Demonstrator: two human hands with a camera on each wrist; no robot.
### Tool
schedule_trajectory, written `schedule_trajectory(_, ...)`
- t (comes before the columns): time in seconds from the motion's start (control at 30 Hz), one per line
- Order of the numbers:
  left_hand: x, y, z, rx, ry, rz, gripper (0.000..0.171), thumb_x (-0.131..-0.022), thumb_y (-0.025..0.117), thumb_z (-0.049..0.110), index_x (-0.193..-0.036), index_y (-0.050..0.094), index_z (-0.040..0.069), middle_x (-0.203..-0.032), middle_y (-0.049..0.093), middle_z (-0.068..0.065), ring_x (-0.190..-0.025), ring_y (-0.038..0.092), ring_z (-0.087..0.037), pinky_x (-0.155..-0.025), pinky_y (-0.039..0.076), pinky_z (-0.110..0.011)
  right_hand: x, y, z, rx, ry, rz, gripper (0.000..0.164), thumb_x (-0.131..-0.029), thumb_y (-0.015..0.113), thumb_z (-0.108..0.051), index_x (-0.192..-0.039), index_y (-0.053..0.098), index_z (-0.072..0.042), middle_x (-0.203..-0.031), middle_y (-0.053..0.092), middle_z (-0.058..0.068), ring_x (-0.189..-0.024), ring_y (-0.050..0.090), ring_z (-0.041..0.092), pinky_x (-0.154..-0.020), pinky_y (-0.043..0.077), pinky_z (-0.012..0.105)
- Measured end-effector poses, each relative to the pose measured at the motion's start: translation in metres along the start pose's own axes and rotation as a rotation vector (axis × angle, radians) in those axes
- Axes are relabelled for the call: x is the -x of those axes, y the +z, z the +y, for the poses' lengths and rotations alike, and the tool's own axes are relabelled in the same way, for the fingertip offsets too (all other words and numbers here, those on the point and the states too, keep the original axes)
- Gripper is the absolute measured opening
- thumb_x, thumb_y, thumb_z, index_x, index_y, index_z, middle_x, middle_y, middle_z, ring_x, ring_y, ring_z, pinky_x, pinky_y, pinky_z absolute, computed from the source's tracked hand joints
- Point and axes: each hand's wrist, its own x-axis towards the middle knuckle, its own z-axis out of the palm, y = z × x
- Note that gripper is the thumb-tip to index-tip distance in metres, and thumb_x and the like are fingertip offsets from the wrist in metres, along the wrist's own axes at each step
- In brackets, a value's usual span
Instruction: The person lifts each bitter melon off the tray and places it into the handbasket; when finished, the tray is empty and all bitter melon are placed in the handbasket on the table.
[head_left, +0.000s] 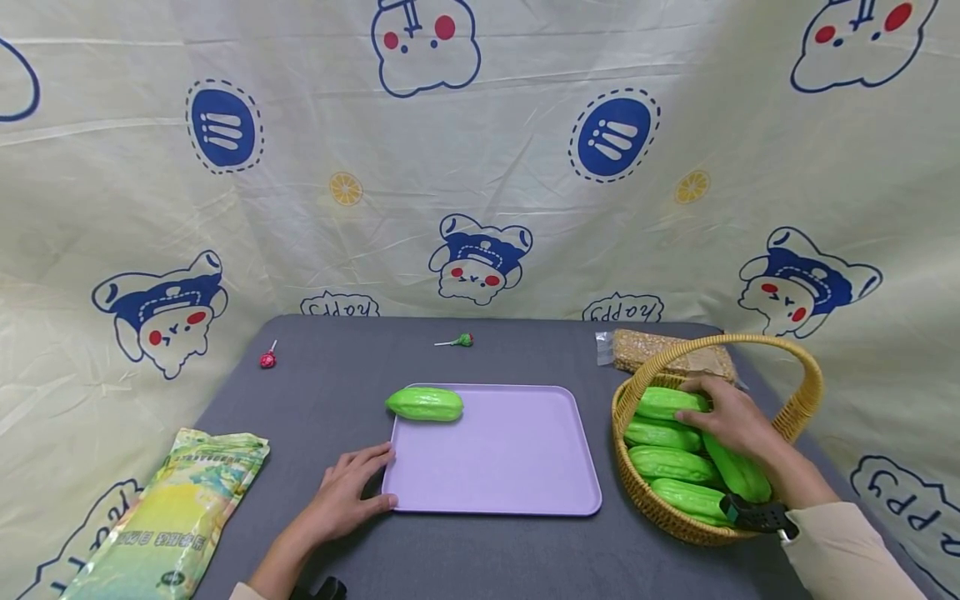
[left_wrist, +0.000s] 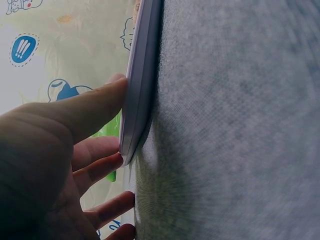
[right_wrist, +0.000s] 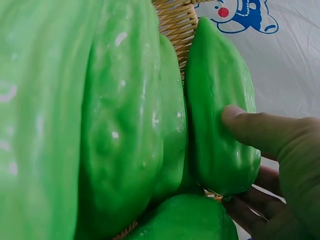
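Observation:
In the head view my left hand rests at the left edge of a lilac tray. In the left wrist view its thumb and fingertips touch the tray's rim, the fingers fairly straight and spread. One glossy green gourd lies across the tray's far left corner. Over at the right, my right hand reaches into a wicker basket. It holds the farthest green gourd, thumb on its face and fingers round its end. Several more green gourds lie in the basket beside it.
The basket's tall handle arches over my right hand. Behind the basket lies a clear bag of grain. A green lollipop and a red lollipop lie near the back of the table. A yellow-green packet lies at the left.

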Motion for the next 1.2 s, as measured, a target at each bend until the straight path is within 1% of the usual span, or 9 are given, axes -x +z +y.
schedule_trajectory(0.1, 0.000, 0.000, 0.000, 0.001, -0.003, -0.004, 0.061, -0.080, 0.072, 0.036, -0.132, 0.054, 0.011, -0.143, 0.047, -0.004, -0.126, 0.042, -0.031, -0.092, 0.032, -0.054, 0.000, 0.001, -0.001, -0.004, -0.002, -0.003, 0.048, -0.083, 0.071, -0.030, -0.117, 0.056, 0.000, -0.120, 0.057, 0.026, -0.110, 0.051, 0.046, -0.088, 0.040, 0.058)
schedule_trajectory(0.27, 0.000, 0.000, 0.000, 0.011, -0.008, -0.005, 0.061, -0.080, 0.072, 0.035, -0.133, 0.054, 0.011, -0.144, 0.047, -0.004, -0.125, 0.042, -0.031, -0.092, 0.032, -0.053, 0.003, 0.001, -0.001, -0.010, 0.014, -0.026, 0.057, -0.083, 0.071, -0.034, -0.123, 0.051, 0.001, -0.124, 0.053, 0.026, -0.113, 0.048, 0.046, -0.089, 0.039, 0.059)
schedule_trajectory(0.43, -0.001, 0.000, -0.001, 0.008, -0.007, -0.005, 0.060, -0.080, 0.072, 0.035, -0.133, 0.054, 0.011, -0.143, 0.047, -0.004, -0.125, 0.042, -0.030, -0.091, 0.032, -0.052, 0.007, 0.000, 0.000, -0.024, -0.004, 0.000, 0.061, -0.083, 0.071, -0.033, -0.127, 0.049, 0.003, -0.125, 0.052, 0.027, -0.113, 0.048, 0.047, -0.089, 0.038, 0.059)
schedule_trajectory(0.63, -0.001, 0.001, -0.001, -0.001, -0.009, -0.007, 0.060, -0.080, 0.072, 0.034, -0.133, 0.054, 0.012, -0.144, 0.047, -0.003, -0.125, 0.042, -0.029, -0.090, 0.032, -0.049, 0.013, -0.001, -0.002, -0.041, -0.030, 0.020, 0.061, -0.084, 0.071, -0.033, -0.128, 0.049, 0.002, -0.128, 0.051, 0.027, -0.112, 0.049, 0.047, -0.088, 0.040, 0.059)
schedule_trajectory(0.77, -0.001, 0.000, -0.001, -0.003, -0.009, -0.004, 0.060, -0.080, 0.072, 0.035, -0.133, 0.054, 0.012, -0.143, 0.047, -0.003, -0.124, 0.042, -0.029, -0.089, 0.032, -0.048, 0.018, -0.004, -0.008, -0.051, -0.048, 0.041, 0.062, -0.084, 0.070, -0.033, -0.130, 0.049, 0.003, -0.129, 0.050, 0.028, -0.111, 0.050, 0.046, -0.087, 0.040, 0.059)
schedule_trajectory(0.97, -0.001, 0.000, -0.001, -0.001, -0.021, -0.009, 0.060, -0.080, 0.072, 0.035, -0.133, 0.054, 0.012, -0.144, 0.047, -0.003, -0.125, 0.042, -0.029, -0.090, 0.032, -0.050, 0.029, -0.009, -0.020, -0.029, -0.042, 0.081, 0.059, -0.085, 0.069, -0.033, -0.131, 0.048, -0.002, -0.132, 0.048, 0.025, -0.114, 0.046, 0.045, -0.084, 0.038, 0.061)
schedule_trajectory(1.2, -0.001, 0.001, 0.000, 0.005, -0.029, -0.013, 0.060, -0.080, 0.072, 0.035, -0.133, 0.054, 0.012, -0.144, 0.047, -0.002, -0.125, 0.041, -0.028, -0.091, 0.031, -0.051, 0.044, -0.012, -0.037, -0.019, -0.062, 0.130, 0.056, -0.083, 0.072, -0.030, -0.128, 0.052, -0.005, -0.127, 0.052, 0.021, -0.107, 0.052, 0.043, -0.080, 0.041, 0.059)
